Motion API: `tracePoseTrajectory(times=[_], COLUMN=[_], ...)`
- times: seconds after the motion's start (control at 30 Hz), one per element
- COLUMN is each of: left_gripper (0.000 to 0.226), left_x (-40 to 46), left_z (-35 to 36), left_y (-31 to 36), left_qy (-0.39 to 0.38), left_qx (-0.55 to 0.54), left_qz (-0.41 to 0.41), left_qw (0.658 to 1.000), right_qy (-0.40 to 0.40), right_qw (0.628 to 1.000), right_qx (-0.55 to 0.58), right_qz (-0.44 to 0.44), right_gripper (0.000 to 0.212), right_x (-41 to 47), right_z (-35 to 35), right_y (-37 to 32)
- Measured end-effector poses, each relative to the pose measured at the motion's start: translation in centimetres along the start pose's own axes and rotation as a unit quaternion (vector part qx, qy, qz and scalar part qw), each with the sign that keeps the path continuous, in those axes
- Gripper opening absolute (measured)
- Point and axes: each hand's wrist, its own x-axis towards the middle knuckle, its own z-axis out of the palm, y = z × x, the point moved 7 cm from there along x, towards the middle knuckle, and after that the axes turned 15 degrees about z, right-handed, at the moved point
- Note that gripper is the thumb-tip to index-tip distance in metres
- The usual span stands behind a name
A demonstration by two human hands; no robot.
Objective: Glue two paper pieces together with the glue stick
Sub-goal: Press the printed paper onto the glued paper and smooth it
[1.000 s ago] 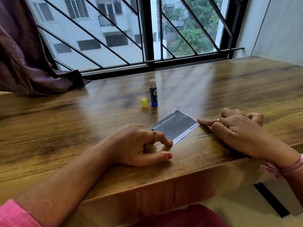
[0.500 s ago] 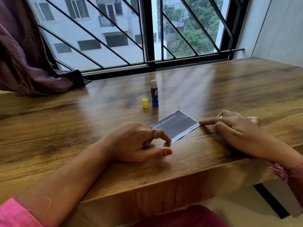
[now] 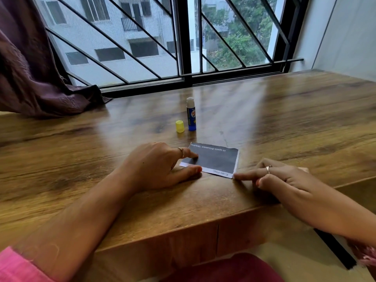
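On the wooden table (image 3: 284, 119) you are pressing the dark paper (image 3: 215, 159) flat, left hand (image 3: 158, 165) fingertip on its near-left edge, right hand (image 3: 280, 178) forefinger touching its corner, suggesting gluing is done while the uncapped glue stick (image 3: 191, 115) and yellow cap (image 3: 179, 126) are waiting behind.

You've turned the paper (image 3: 213, 158) to lie squarer to the counter edge; your left hand (image 3: 160, 165) fingertip presses its left side, your right hand (image 3: 280, 178) fingertip meets its near right corner.
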Motion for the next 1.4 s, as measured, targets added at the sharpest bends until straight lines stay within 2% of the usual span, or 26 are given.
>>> tracePoseTrajectory(times=[0.1,0.2,0.33,0.4,0.47,0.67,0.93,1.4], left_gripper=[0.056,0.053,0.041,0.042,0.045,0.057,0.059,0.062], left_x=[0.0,0.3,0.9,1.0,1.0,1.2,1.0,1.3], left_z=[-0.2,-0.6,0.3,0.2,0.2,0.4,0.5,0.5], left_y=[-0.1,0.7,3.2,3.8,4.3,4.6,4.9,5.3], left_qy=[0.022,0.031,-0.050,-0.056,-0.051,-0.060,-0.066,-0.085], left_qx=[-0.008,-0.039,-0.155,-0.172,-0.156,-0.114,-0.057,-0.031], left_qz=[-0.012,0.005,0.105,0.124,0.132,0.121,0.118,0.109], left_qw=[1.000,0.999,0.981,0.976,0.978,0.984,0.989,0.990], right_qy=[-0.024,0.005,0.003,-0.010,-0.018,-0.023,-0.010,-0.007], right_qw=[0.999,0.998,0.997,0.992,0.986,0.982,0.980,0.981], right_qx=[0.019,0.035,-0.038,-0.103,-0.140,-0.149,-0.158,-0.150], right_qz=[-0.028,-0.045,-0.064,-0.075,-0.087,-0.111,-0.117,-0.120], right_gripper=[0.042,0.035,0.036,0.042,0.043,0.040,0.041,0.039], right_x=[-0.3,0.5,1.5,1.6,1.6,1.6,1.7,2.2], right_z=[0.2,-1.1,-1.0,-0.4,0.1,0.1,0.3,0.3], right_y=[-0.1,0.6,1.2,1.0,0.7,0.2,0.1,0.4])
